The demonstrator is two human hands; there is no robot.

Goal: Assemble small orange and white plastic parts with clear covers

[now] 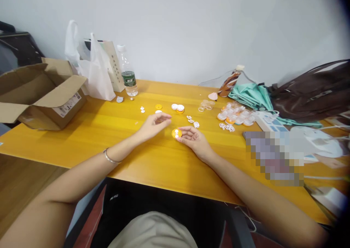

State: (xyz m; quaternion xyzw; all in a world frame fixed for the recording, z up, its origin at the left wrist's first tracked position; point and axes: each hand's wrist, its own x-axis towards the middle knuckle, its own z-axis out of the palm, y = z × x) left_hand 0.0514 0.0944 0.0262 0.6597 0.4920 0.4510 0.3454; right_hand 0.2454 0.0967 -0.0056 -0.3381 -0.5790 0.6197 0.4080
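Note:
My right hand [195, 141] pinches a small round yellow piece with white parts on it [176, 133] just above the table. Left of it, my left hand [155, 126] is raised with its fingers apart and nothing between them. Just beyond the left hand lie a yellow ring [158, 106] and a white disc [158, 111]. Two small white pieces [142, 109] are farther left. Behind my right hand are round white and yellow parts [179, 108] and small white lattice pieces [196, 124].
Clear cups [205, 105] and a cluster of clear-topped pieces [236, 114] stand to the right, near a brown drink bottle [231, 81]. A phone-like blurred object [270, 157] lies closer. A water bottle [128, 75] and an open cardboard box [46, 98] are at left.

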